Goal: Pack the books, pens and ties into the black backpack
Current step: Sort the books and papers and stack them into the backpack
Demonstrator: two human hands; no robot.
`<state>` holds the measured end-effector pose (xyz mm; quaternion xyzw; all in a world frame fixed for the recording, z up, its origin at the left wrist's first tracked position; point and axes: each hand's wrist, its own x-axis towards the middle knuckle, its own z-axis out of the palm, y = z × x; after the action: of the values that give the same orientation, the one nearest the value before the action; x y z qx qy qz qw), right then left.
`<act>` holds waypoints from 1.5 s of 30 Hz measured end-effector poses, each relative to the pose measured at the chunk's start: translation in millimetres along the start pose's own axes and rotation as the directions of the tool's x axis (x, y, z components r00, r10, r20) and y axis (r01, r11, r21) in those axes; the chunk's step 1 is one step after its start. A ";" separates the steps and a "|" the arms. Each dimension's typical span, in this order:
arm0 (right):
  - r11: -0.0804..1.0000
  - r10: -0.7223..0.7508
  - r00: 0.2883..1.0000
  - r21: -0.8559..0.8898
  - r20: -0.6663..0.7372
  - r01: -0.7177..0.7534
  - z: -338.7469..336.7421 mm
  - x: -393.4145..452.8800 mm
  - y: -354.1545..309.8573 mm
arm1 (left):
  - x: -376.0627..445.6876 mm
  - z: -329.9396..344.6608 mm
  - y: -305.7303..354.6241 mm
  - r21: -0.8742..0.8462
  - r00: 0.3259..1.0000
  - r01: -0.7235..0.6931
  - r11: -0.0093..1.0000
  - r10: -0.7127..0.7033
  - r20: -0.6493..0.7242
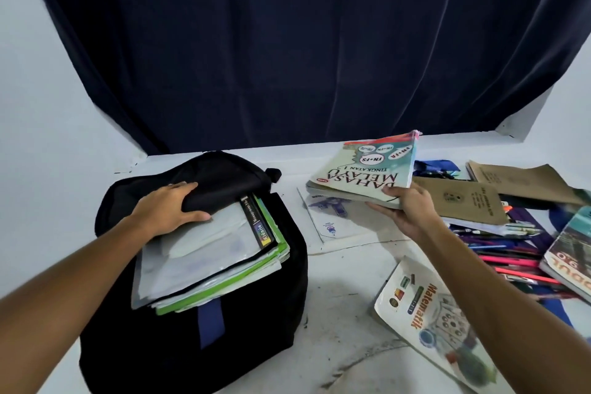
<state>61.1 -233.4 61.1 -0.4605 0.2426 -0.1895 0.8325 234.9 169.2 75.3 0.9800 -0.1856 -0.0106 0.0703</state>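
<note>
Head view: book [367, 169] in right hand [412, 208] (raised)

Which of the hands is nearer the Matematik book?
Right. The right hand holds the Bahasa Melayu book just beyond the Matematik book; the left hand grips the black backpack flap, farther off.

Held book [367, 171]: "BAHASA MELAYU TINGKATAN 1", bubbles "FN+FS", "FN+FR". Workbook [438, 326] on the surface: "Matematik". Spine [263, 231] inside the backpack [249, 323]: "Kiddolo", uncertain.
</note>
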 end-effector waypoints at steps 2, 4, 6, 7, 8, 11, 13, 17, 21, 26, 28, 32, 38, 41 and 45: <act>0.999 0.035 0.994 0.011 0.104 -0.036 7.9 -6.5 -10.9 | 0.0 -4.2 -4.8 -0.061 1.000 -0.001 0.998 0.001 0.002; 0.995 0.097 0.970 -0.001 0.222 -0.099 16.2 -11.0 -18.7 | 1.3 -8.5 -8.7 -0.119 1.000 -0.025 0.993 0.024 -0.015; 0.986 0.169 0.926 -0.059 0.336 -0.159 25.5 -15.4 -21.8 | 4.0 -14.6 -9.2 -0.177 0.997 -0.073 0.981 0.071 -0.019; 0.979 0.203 0.894 -0.098 0.399 -0.178 30.9 -17.6 -19.9 | 6.4 -17.7 -10.6 -0.198 0.995 -0.096 0.976 0.095 -0.012; 0.972 0.232 0.860 -0.142 0.454 -0.188 34.0 -16.4 -16.1 | 10.2 -20.6 -12.6 -0.214 0.994 -0.106 0.971 0.109 0.001; 0.949 0.310 0.755 -0.232 0.578 -0.213 44.6 -13.0 -0.6 | 24.4 -27.5 -21.7 -0.208 0.995 -0.091 0.974 0.096 0.011; 0.932 0.363 0.691 -0.250 0.624 -0.263 53.9 -14.4 9.7 | 33.7 -31.1 -27.2 -0.175 0.995 -0.102 0.979 0.102 -0.007; 0.875 0.469 0.594 -0.438 0.653 -0.208 66.7 -6.6 28.3 | 44.4 -49.4 -32.3 -0.268 0.994 -0.098 0.958 0.106 0.014; 0.811 0.547 0.535 -0.565 0.644 -0.149 81.5 -1.1 44.5 | 54.3 -64.8 -35.3 -0.277 0.988 -0.146 0.950 0.151 -0.001; 0.808 0.582 0.531 -0.507 0.615 -0.300 105.8 -9.6 60.4 | 63.7 -75.2 -33.8 -0.258 0.977 -0.213 0.942 0.204 -0.061; 0.811 0.576 0.570 -0.492 0.585 -0.315 114.6 -10.6 69.1 | 65.6 -79.1 -31.9 -0.237 0.967 -0.256 0.937 0.247 -0.070; 0.816 0.561 0.657 -0.469 0.503 -0.337 137.5 -11.6 81.7 | 64.0 -89.6 -23.6 -0.213 0.947 -0.320 0.923 0.308 -0.089; 0.841 0.521 0.744 -0.403 0.419 -0.362 182.5 -24.3 93.7 | 64.1 -94.9 -19.8 -0.234 0.954 -0.300 0.925 0.290 -0.076; 0.845 0.517 0.755 -0.383 0.404 -0.374 198.4 -25.2 99.7 | 66.0 -94.6 -20.6 -0.238 0.955 -0.297 0.925 0.290 -0.065; 0.847 0.511 0.772 -0.373 0.379 -0.378 219.3 -24.3 109.2 | 64.7 -93.9 -19.6 -0.239 0.954 -0.299 0.924 0.293 -0.061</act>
<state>178.4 -17.3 73.3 -0.5317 0.1630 0.1662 0.8143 306.7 176.1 165.8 0.9245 -0.3280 -0.0109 0.1939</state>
